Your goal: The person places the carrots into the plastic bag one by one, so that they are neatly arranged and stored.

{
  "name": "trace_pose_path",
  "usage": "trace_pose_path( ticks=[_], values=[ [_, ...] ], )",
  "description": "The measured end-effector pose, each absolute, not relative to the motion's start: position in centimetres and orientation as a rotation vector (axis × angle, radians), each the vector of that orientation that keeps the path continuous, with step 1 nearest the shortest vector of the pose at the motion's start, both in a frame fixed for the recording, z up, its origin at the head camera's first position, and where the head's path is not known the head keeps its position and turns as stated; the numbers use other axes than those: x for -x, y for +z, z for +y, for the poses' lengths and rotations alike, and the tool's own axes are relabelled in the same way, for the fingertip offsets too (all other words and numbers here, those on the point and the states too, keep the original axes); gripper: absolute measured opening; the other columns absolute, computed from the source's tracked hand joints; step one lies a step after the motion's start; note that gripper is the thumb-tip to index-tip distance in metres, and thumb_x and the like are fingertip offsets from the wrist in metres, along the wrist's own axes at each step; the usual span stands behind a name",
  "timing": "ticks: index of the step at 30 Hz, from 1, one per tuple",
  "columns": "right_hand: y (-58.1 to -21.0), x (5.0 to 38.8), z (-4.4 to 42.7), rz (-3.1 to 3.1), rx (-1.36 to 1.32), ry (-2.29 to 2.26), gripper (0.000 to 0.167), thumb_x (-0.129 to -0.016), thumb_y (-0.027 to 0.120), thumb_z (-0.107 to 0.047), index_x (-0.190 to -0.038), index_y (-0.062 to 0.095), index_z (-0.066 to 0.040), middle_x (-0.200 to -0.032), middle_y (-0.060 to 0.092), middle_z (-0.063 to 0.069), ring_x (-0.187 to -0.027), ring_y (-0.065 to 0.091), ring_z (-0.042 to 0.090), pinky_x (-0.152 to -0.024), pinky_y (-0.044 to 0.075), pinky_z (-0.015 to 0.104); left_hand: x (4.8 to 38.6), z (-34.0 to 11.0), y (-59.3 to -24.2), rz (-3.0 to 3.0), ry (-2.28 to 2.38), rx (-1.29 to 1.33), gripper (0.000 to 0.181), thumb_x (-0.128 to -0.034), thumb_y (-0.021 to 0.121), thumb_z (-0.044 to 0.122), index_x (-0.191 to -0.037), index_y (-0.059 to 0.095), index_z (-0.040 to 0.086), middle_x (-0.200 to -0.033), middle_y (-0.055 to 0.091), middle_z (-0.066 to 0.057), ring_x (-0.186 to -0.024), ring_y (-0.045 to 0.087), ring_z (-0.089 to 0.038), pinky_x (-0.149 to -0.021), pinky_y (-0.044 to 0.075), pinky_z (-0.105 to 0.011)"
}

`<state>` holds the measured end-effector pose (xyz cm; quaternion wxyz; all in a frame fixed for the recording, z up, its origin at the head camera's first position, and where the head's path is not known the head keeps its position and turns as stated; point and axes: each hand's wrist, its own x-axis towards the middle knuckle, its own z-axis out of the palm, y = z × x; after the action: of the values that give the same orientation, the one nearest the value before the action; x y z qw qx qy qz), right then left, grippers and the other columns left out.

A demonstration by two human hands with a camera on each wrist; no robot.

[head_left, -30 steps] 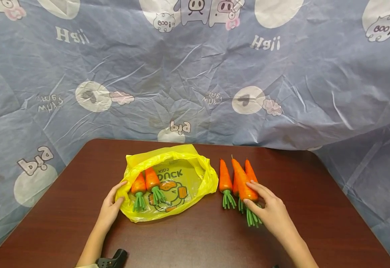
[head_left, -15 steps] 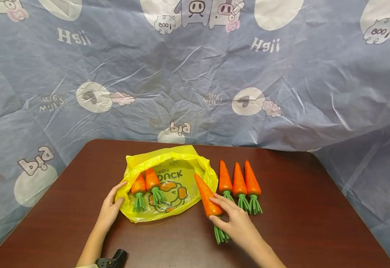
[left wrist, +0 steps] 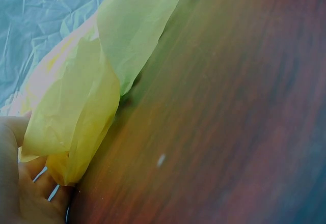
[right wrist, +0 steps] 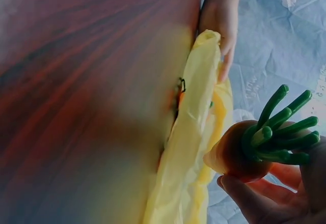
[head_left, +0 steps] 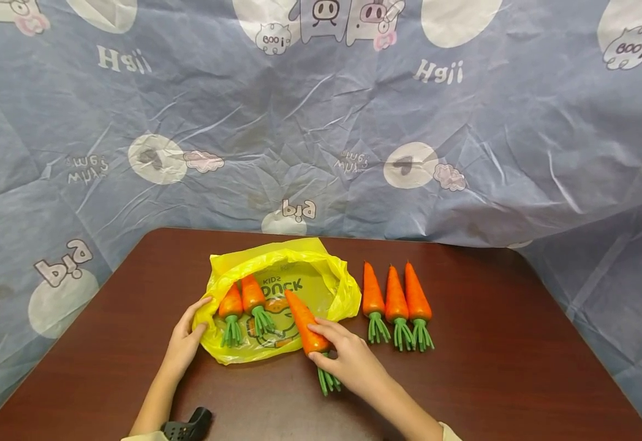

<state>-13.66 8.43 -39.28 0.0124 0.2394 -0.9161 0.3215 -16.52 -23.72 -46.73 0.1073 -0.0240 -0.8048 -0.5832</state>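
Observation:
The right hand (head_left: 348, 356) pinches a carrot (head_left: 305, 321) by its thick end, the tip over the near part of a yellow bag's mouth. In the right wrist view this carrot (right wrist: 239, 150) shows its green stalks towards the camera. The left hand (head_left: 185, 343) grips the left edge of the yellow bag (head_left: 345, 299) between thumb and fingers; the left wrist view shows the hand (left wrist: 35, 193) around the plastic (left wrist: 76, 107). Inside the bag lie two carrots, one at left (head_left: 231, 302) and one beside it (head_left: 252, 294).
Three carrots lie side by side right of the bag: one nearest it (head_left: 373, 294), a middle one (head_left: 395, 297) and a right one (head_left: 417, 294). They rest on a dark brown table (head_left: 492, 343). A patterned grey-blue cloth (head_left: 277, 122) hangs behind.
The right hand has carried its carrot left from the group on the right to the bag's mouth. The left hand has stayed at the bag's edge.

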Motion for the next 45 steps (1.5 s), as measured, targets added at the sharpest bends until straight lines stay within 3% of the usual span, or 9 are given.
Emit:
trace_pose_path(
  ticks=[11,24,45],
  values=[
    [-40.8,15.8,7.0,-2.887,-0.776,1.069,0.045,-0.083,0.064,-0.029,-0.125,0.055,-0.016,-0.134,0.050,0.007,-0.119,0.050,0.028,-0.090,0.046,0.043,16.3,-23.6,-46.8,-2.382,-1.714,0.059,0.045,-0.0899,0.040,-0.002,-0.133,0.041,0.009,-0.145,0.030,-0.015,-0.114,0.027,0.017,-0.087,0.027,0.000],
    [-40.0,19.0,4.7,-2.902,-0.830,1.023,0.046,-0.084,0.062,-0.028,-0.126,0.054,-0.012,-0.135,0.048,0.010,-0.123,0.046,0.028,-0.096,0.041,0.043,16.5,-23.7,-46.7,-2.385,-1.708,0.053,0.045,-0.0898,0.039,-0.002,-0.133,0.041,0.009,-0.144,0.031,-0.014,-0.113,0.028,0.017,-0.087,0.027,0.000],
    [-39.7,24.1,0.8,-2.991,-0.857,0.820,0.047,-0.087,0.058,-0.031,-0.130,0.051,-0.015,-0.137,0.046,0.008,-0.124,0.045,0.025,-0.100,0.039,0.039,16.6,-23.7,-46.8,-2.367,-1.706,0.073,0.044,-0.0902,0.040,-0.001,-0.133,0.041,0.008,-0.141,0.034,-0.014,-0.113,0.030,0.017,-0.088,0.031,-0.004]
  ],
)
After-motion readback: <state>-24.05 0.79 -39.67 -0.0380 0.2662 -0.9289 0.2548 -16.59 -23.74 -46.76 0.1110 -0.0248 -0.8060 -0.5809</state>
